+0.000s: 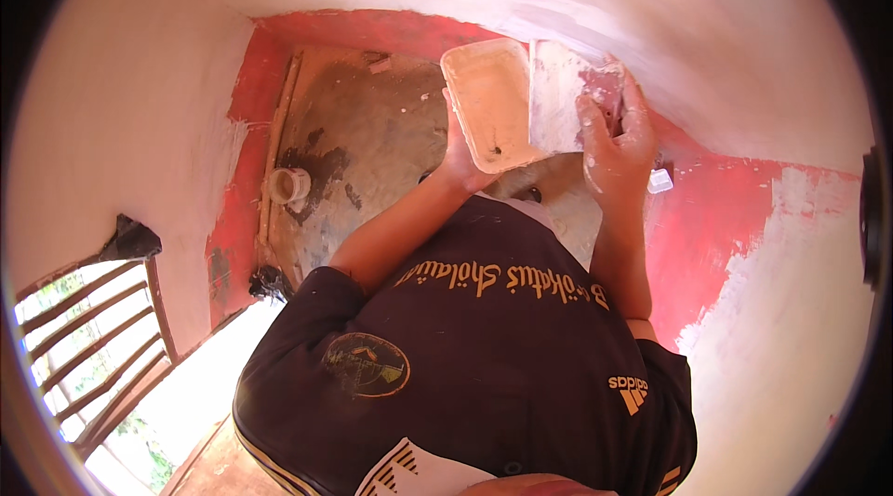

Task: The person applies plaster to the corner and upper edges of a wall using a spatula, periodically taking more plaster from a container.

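Note:
My left hand [458,150] grips a rectangular plastic tub [488,92] from its left side and underneath. The tub is tilted toward me, and its pale inner face has a small dark spot near the lower end. Closed around a wide putty knife [555,101] is my right hand [619,147], its skin specked with white. White putty smears cover the broad blade, and reddish patches show near the grip. The blade lies across the right part of the tub and hides it. Most of my left fingers are out of sight behind the tub.
A white pot [289,185] stands on the stained floor [372,143] at left, near a long pole [279,129]. A small clear cup [659,181] is at right. Partly whitened red walls [712,208] surround me. A slatted window [98,338] is at lower left.

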`<state>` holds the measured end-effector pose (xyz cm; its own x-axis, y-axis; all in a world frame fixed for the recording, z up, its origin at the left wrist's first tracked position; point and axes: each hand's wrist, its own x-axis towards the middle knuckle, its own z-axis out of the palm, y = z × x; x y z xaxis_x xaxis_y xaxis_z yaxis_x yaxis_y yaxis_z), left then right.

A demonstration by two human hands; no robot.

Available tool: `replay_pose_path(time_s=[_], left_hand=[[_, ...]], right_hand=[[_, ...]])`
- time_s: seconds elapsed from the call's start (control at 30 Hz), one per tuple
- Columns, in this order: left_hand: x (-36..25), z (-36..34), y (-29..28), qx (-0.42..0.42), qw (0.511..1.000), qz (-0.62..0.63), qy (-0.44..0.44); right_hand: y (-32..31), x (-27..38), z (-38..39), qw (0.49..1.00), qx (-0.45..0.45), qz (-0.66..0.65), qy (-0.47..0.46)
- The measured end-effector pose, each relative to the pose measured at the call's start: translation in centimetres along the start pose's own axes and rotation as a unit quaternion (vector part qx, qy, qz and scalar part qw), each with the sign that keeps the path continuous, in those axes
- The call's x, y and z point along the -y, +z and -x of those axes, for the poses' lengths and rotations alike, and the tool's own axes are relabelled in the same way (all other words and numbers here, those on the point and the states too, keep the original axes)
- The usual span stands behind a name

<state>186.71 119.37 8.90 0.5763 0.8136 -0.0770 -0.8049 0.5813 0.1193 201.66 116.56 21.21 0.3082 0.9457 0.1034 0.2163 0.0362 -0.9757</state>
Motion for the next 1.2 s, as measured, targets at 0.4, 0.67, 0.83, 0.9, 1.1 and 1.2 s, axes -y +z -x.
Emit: replay_pose_path(time_s=[0.4,0.67,0.83,0.9,1.1,1.2], left_hand=[[-17.4,10.3,-6.7,0.04,0.991,-0.105,0.067],[-18.2,15.6,-10.3,-0.004,0.996,-0.059,0.074],[-15.4,18.0,-9.7,-0.017,0.991,-0.077,0.104],[-13.7,19.7,-9.6,-0.042,0.99,-0.092,0.101],[-7.2,20.2,-8.8,-0.019,0.988,-0.076,0.136],[-4.2,19.6,-8.7,-0.019,0.992,-0.048,0.115]], right_hand=[[22.8,1.9,6.3,0.98,-0.01,0.191,-0.054],[28.9,-0.3,9.4,0.941,0.038,0.297,-0.16],[28.7,1.8,13.3,0.926,0.106,0.351,-0.091],[28.0,1.1,15.8,0.933,0.114,0.325,-0.101],[21.6,0.3,18.5,0.948,0.089,0.252,-0.174],[14.8,-0.4,17.7,0.96,0.063,0.271,-0.036]])
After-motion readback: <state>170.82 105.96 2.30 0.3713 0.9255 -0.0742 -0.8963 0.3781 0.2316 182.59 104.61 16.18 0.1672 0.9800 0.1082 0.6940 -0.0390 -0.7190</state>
